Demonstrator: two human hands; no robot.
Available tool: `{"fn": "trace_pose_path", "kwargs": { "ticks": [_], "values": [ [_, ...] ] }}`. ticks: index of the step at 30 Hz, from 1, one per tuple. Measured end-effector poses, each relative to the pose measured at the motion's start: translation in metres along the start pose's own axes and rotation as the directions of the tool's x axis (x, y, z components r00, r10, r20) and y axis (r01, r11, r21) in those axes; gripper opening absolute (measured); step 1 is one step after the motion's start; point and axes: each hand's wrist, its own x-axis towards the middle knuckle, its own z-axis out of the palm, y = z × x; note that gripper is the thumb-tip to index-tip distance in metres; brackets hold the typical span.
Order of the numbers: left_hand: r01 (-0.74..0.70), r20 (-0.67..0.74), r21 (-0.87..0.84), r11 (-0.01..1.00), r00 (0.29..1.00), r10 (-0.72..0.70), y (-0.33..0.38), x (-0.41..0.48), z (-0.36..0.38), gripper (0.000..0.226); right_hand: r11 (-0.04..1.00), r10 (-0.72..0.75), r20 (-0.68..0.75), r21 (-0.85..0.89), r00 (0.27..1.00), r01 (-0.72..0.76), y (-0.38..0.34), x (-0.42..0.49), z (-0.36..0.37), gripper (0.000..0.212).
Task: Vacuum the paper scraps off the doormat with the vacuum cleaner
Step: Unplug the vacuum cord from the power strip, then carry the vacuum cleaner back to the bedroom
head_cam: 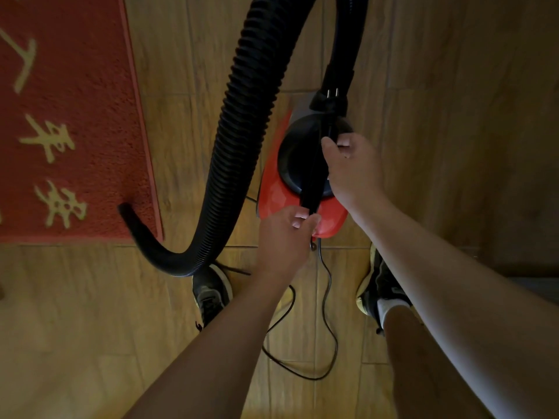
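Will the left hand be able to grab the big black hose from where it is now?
Probably yes, but not right away. The left hand pinches the black strap of the vacuum cleaner, so it must let go first. The hose hangs just to its left, with nothing between them.

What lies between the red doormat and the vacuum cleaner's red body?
Head view: the black ribbed hose hangs down between the doormat and the vacuum body, over otherwise bare wooden floor.
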Motion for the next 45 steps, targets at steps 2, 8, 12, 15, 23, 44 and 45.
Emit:
{"fn": "trace_pose_path", "kwargs": {
  "ticks": [2,8,12,15,23,44,45],
  "values": [
    [0.007,-0.005,-0.003,1.0,1.0,-0.007,-0.001,0.0,0.0,0.024,1.0,0.008,0.022,-0.001,1.0,-0.008,-0.001,-0.002,0.002,0.035],
    [0.028,0.014,-0.042,0.999,1.0,-0.027,-0.002,-0.007,-0.004,0.016,0.992,0.089,0.099,0.084,0.991,-0.098,-0.009,-0.007,0.008,0.037],
    [0.03,0.039,-0.085,0.996,0.999,-0.026,0.003,-0.017,-0.012,0.015,0.996,0.061,0.107,0.063,0.992,-0.068,-0.01,-0.008,0.008,0.036],
    [0.0,0.048,-0.12,0.993,0.999,0.006,0.009,-0.026,-0.022,0.027,0.997,0.055,0.117,0.041,0.992,-0.06,-0.011,-0.008,0.007,0.037],
    [-0.074,0.025,-0.16,0.984,0.997,0.079,0.027,-0.047,-0.051,0.028,0.995,0.091,0.123,0.032,0.988,-0.096,-0.018,-0.01,0.006,0.037],
    [-0.595,-0.303,0.122,0.795,0.74,0.6,0.099,-0.049,-0.133,0.049,0.991,0.116,0.147,-0.086,0.982,-0.104,-0.026,-0.01,0.0,0.039],
    [-0.574,-0.287,0.119,0.81,0.761,0.581,0.097,-0.046,-0.131,0.053,0.99,0.116,0.136,-0.091,0.984,-0.105,-0.023,-0.009,0.002,0.04]
  ]
}}
